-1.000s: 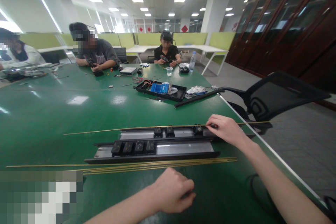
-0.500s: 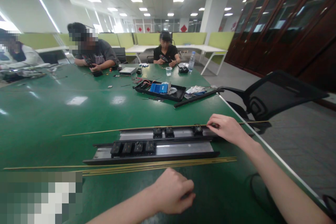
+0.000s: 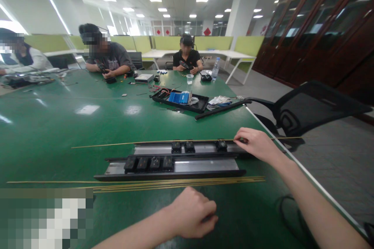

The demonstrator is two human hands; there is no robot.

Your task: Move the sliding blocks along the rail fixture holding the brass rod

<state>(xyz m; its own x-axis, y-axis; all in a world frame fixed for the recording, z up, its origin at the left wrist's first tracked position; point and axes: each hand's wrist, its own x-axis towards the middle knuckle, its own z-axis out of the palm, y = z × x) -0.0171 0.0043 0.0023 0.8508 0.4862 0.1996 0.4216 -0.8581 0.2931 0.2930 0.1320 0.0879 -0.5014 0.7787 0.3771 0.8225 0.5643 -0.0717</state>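
The right hand (image 3: 253, 144) pinches a thin rod (image 3: 117, 144), likely light and springy, best gripped near mid-length; the left hand (image 3: 194, 212) is loosely clenched, nothing visible in it.

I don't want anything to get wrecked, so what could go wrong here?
The long thin rod in the right hand reaches past the table edge, so the chair might bump it if moved. It also passes close to the black blocks on the far rail and could catch one. The loose rods near the left hand might roll if nudged.
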